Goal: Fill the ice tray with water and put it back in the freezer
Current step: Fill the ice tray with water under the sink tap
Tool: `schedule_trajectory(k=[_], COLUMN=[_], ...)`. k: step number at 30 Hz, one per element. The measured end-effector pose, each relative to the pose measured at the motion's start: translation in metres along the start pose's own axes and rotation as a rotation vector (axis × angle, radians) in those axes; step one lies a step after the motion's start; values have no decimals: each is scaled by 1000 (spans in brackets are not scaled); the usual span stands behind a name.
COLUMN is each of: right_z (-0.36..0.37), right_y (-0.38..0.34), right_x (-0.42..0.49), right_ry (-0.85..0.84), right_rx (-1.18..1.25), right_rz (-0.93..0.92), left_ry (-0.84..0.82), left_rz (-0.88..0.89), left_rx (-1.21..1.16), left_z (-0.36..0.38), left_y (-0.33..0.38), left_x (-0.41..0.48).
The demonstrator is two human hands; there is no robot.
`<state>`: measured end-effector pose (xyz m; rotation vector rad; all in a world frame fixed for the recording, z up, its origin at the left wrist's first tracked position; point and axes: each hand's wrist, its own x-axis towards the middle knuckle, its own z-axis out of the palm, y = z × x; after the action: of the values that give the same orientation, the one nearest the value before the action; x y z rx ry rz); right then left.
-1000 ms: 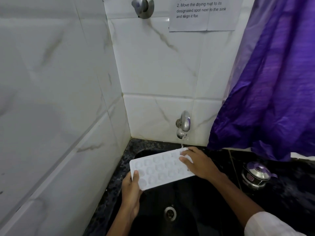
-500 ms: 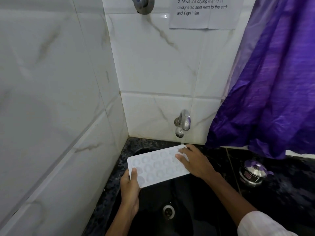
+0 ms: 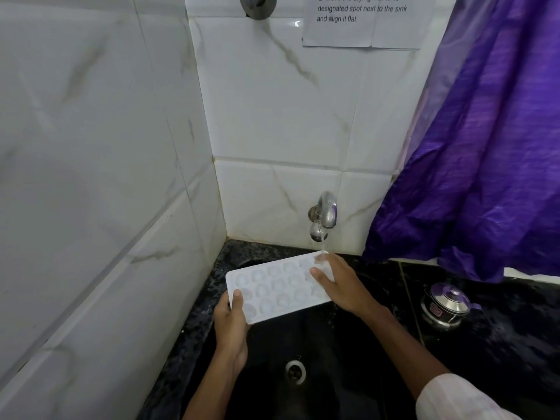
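Both hands, left hand (image 3: 231, 324) and right hand (image 3: 341, 283), gripping ice tray (image 3: 274, 287) under tap (image 3: 322, 218); stream hitting far corner, perhaps overflowing; tilt risking spill.

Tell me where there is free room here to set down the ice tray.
The black counter in front of the steel pot is bare. The sink floor around the drain is free too. The counter strip by the left wall is narrow. Under the tap it is crowded: the left hand and right hand hold the ice tray there.
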<state>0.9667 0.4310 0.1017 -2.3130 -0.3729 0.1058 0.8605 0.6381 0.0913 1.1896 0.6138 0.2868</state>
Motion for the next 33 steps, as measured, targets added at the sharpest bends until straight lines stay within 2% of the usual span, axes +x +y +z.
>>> schedule_trajectory(k=[4, 8, 14, 25, 33], right_z=[-4, -6, -6, -13, -14], right_y=[3, 6, 5, 5, 4], right_x=[-5, -7, -5, -4, -5], right_ry=[-1, -10, 34, -33, -45], right_rx=[55, 25, -127, -350, -342], right_rz=[20, -33, -56, -95, -89], left_ry=[8, 17, 23, 35, 21], left_rz=[5, 16, 18, 1, 6], left_rx=[-21, -20, -7, -5, -20], left_z=[1, 0, 1, -1, 0], left_y=[4, 8, 10, 7, 8], left_x=[3, 10, 17, 14, 9])
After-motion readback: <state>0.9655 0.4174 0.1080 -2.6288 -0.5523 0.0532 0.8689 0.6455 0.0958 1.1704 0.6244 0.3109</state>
